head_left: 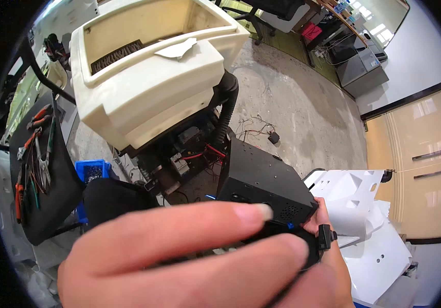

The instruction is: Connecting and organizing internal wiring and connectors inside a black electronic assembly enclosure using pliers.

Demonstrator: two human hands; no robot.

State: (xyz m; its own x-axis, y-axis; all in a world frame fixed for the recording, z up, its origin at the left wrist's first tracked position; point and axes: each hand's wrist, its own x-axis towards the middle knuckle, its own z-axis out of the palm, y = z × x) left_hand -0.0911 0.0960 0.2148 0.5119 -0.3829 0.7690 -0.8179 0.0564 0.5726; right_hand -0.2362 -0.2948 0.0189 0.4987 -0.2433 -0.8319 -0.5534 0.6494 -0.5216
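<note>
You've got a black box [266,177] with a dotted grille [289,212]. Your tub [151,100] is cream, bin [80,168] blue, panels [374,262] white.

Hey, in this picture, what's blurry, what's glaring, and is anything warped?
Head view: the left hand looms close and soft-focused, while the black box behind looks sharper; head view: pale window-like reflections show on the tan panel; head view: fisheye distortion, with a dark round rim.

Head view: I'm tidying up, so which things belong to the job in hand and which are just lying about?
Apparently in the job:
black box, right hand at its corner
left hand, close up
cream housing
pliers on black seat, perhaps

Probably lying about:
white panels
loose wires on floor
</note>
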